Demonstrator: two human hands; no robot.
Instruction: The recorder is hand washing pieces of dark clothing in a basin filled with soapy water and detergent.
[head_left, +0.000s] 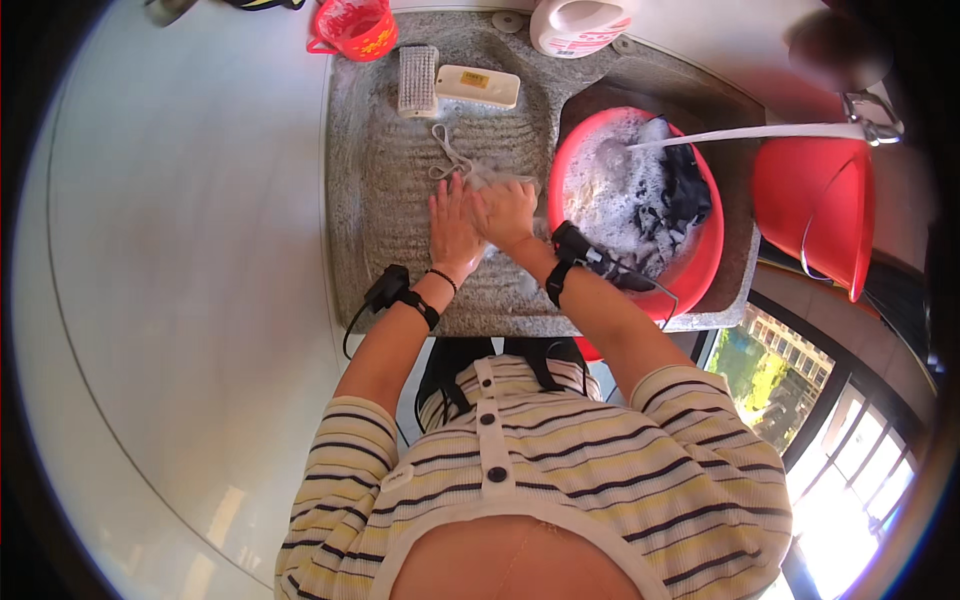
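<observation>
My left hand (455, 225) lies flat, fingers extended, on the ribbed stone washboard (382, 232) of a laundry sink. Beside it and touching it, my right hand (506, 212) presses on a pale, thin wet cloth (491, 177) with a looped cord (441, 154). Part of the cloth is hidden under the hands; whether the fingers grip it cannot be told. Right of the hands, a red basin (556, 187) holds foamy water and dark cloth (684, 184). Water streams into it from a metal faucet (877, 124). Farther up the washboard are a bristle-up scrubbing brush (418, 79) and a bristle-down one (478, 86).
A red cup (367, 34) stands at the sink's upper left corner, and a white detergent jug (577, 26) at its back edge. On the right, a red bucket (814, 202) with a wire handle sits beside the sink basin. A pale countertop (195, 225) extends left.
</observation>
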